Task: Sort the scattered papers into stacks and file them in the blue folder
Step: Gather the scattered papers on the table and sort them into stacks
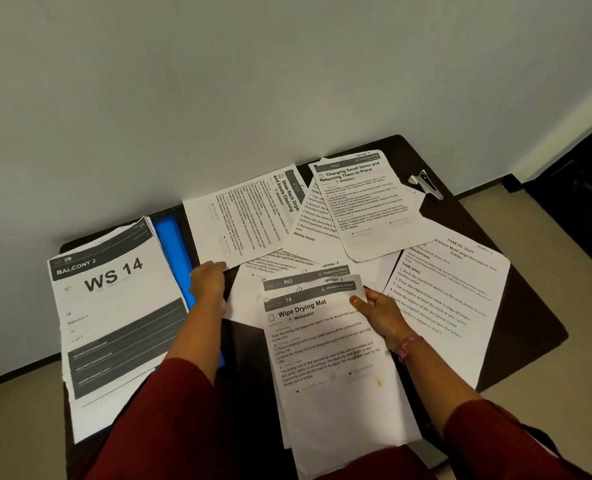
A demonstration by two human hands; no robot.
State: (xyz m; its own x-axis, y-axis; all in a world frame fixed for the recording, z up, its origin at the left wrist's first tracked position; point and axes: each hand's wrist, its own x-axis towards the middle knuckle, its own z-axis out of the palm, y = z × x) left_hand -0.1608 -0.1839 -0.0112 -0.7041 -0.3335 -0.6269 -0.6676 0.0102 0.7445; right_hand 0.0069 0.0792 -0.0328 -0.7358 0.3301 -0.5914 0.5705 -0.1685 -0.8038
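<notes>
Dark table (529,327) against a white wall (218,81); left hand (208,284) pinches the shoe-rack sheet (232,220), right hand (379,311) grips the "Wipe Drying Mat" sheet (325,348).

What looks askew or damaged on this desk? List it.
The "Shoe Rack" sheet lies turned sideways, its corner under the left hand. The "Charging Small Items" sheet looks ragged along its right edge. The "WS 14" stack covers most of the blue folder.

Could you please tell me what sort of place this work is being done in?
Probably a plain office or test workstation: a dark table against a bare wall, strewn with printed task sheets, a blue folder and a stapler.
</notes>
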